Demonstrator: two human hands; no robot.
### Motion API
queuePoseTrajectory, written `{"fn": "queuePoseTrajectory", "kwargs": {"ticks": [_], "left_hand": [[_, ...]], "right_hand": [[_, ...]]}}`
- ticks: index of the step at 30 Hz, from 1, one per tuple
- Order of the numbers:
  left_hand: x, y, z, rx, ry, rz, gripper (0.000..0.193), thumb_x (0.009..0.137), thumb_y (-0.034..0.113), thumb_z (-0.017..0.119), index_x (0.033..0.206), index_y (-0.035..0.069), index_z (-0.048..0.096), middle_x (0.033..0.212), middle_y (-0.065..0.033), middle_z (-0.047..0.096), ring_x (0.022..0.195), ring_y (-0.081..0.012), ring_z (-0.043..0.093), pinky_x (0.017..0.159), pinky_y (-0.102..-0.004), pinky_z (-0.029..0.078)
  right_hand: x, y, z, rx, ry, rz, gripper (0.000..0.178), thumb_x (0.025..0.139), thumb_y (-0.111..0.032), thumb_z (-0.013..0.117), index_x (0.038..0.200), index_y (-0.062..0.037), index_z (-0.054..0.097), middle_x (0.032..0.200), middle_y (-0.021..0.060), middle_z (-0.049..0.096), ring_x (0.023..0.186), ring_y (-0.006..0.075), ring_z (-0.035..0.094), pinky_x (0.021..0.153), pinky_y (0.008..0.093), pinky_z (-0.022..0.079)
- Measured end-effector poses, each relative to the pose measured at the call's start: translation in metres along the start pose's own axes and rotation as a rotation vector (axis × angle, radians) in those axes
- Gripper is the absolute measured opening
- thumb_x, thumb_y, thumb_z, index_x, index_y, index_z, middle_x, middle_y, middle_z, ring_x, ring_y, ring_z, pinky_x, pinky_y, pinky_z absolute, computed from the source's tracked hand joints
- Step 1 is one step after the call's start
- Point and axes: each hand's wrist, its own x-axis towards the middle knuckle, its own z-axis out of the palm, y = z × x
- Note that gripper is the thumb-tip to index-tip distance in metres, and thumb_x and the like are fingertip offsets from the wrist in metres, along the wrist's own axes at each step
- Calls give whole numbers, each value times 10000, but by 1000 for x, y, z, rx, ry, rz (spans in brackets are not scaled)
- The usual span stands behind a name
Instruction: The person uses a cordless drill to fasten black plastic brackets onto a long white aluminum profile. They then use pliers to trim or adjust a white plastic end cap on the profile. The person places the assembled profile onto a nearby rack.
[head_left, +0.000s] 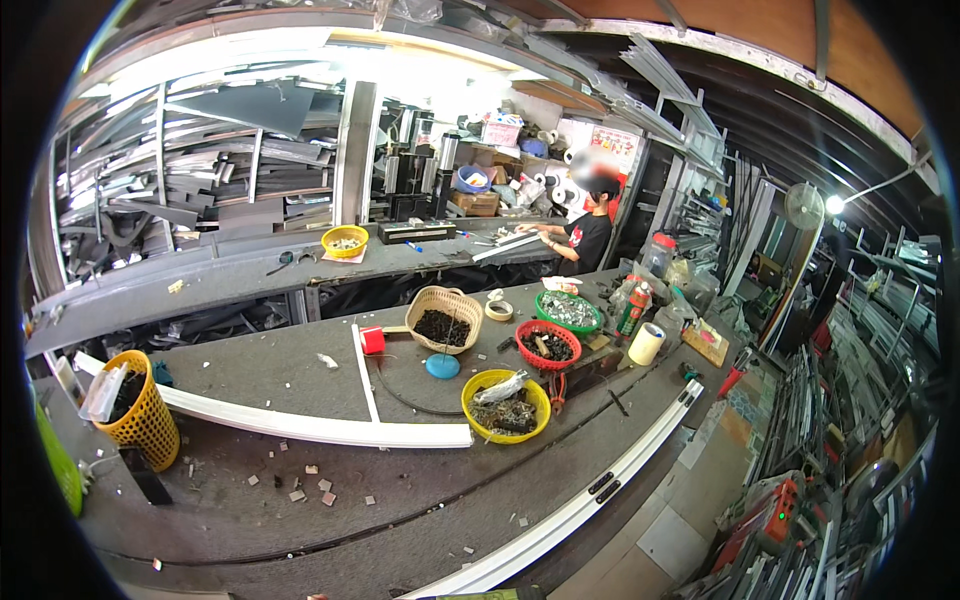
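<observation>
Neither my left hand nor my right hand shows in the head view. Closest to me, a long white profile (560,522) with two black fittings (604,487) lies along the workbench's front right edge. A strip of green material (490,594) shows at the lower rim; what it belongs to is unclear. Another white profile (310,427) lies across the bench on the left, with a short white piece (366,375) meeting it at an angle. Beyond them stand a yellow basket (541,402) of mixed parts, a red basket (572,350), a green basket (595,322) and a beige basket (467,302).
A tall yellow basket (160,425) stands at the left end. Pliers (557,394), a tape roll (498,311) and a spray can (634,308) lie or stand on the bench. Across the second bench (220,268), a person (588,235) handles light strips. Stacked profiles (800,400) fill the right side.
</observation>
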Motion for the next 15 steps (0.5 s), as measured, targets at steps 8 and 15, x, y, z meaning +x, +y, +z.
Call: {"fn": "queuePoseTrajectory", "kwargs": {"ticks": [8, 15], "left_hand": [[-1, 2, -8, 22, -28, 30, 216, 1020, 420, 710, 1018, 206, 681, 629, 92, 387, 477, -68, 292, 402, -264, 208], [-2, 9, -22, 30, -41, 30, 233, 1036, 405, 690, 1111, 184, 694, 609, 82, 374, 463, -71, 291, 398, -262, 224]], "right_hand": [[-4, 4, 13, 36, 38, 28, 497, 935, -130, 794, 1416, -102, 673, 1272, 3, 703, 1132, 117, 602, 969, 283, 453], [3, 23, 19, 53, 55, 59, 395, 885, -135, 809, 1268, -73, 731, 1095, 30, 749, 876, 147, 652, 772, 309, 496]]}}
